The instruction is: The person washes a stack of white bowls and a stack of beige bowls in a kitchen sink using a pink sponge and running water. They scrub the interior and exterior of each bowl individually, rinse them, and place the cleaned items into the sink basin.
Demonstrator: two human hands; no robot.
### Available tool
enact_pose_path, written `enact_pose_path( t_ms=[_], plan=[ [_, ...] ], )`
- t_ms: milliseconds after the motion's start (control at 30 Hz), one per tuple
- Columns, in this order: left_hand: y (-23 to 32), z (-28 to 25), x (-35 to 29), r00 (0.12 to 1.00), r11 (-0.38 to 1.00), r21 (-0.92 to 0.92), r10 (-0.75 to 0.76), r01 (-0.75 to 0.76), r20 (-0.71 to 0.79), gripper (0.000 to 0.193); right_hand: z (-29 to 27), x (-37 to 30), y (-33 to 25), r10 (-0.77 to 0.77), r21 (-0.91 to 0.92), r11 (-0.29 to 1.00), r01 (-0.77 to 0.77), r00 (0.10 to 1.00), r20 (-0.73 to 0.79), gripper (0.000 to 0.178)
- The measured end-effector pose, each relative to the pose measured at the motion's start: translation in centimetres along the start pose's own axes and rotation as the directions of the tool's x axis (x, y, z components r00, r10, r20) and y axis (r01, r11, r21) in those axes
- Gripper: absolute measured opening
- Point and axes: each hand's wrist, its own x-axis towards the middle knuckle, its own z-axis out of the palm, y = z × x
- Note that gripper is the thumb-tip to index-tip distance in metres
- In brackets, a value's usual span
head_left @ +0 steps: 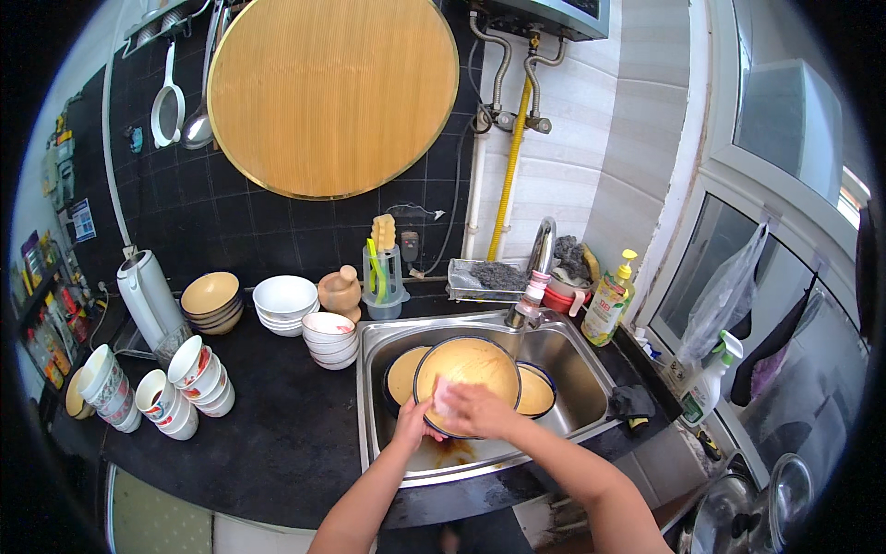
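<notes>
Over the sink (591,411) I hold a wide yellow bowl (478,362) with a dark rim, its inside tipped toward me. My left hand (415,428) grips it by the lower left rim. Inside the bowl my right hand (475,411) is closed on a pale pink cloth or sponge (444,392), pressed against the lower left of the inner wall. Two similar yellow bowls lie in the basin behind it, one to the left (402,375) and one to the right (536,391), both partly covered. Brownish liquid (452,451) marks the sink bottom near me.
The faucet (538,277) rises behind the basin. Right of it stand a soap pump bottle (609,300) and a spray bottle (709,383). On the left counter are white bowls (284,297), stacked yellow bowls (210,294), several patterned cups (198,369), a wooden mortar (341,292) and a kettle (148,288).
</notes>
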Motion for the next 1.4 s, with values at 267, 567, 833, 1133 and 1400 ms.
enact_pose_path(
  t_ms=[267,567,833,1133,1400],
  plan=[
    [1.5,-0.9,0.0,0.995,0.997,-0.026,-0.067,0.069,0.08,0.044,-4.6,1.6,-3.8,-0.036,0.029,0.999,0.032,0.99,0.135,0.03],
    [0.2,-0.6,0.9,0.992,0.999,0.041,-0.003,-0.002,0.123,0.064,-6.1,2.7,-0.4,0.689,0.777,0.526,-0.346,0.71,-0.15,0.029],
    [1.3,-0.2,0.3,0.976,0.97,-0.204,-0.09,0.131,0.199,0.051,-3.4,0.4,2.9,0.871,0.983,-0.179,-0.044,0.457,0.179,0.042],
    [-0.4,-2.6,1.7,0.992,0.935,-0.332,0.106,-0.122,-0.067,0.036,-1.5,0.7,0.9,0.878,0.686,0.463,-0.562,0.396,-0.269,0.027],
    [-0.3,-2.5,1.5,0.973,0.905,-0.368,0.163,-0.214,-0.164,0.035,-4.2,0.4,-2.8,0.336,0.123,0.942,-0.313,0.882,-0.33,0.047]
  ],
)
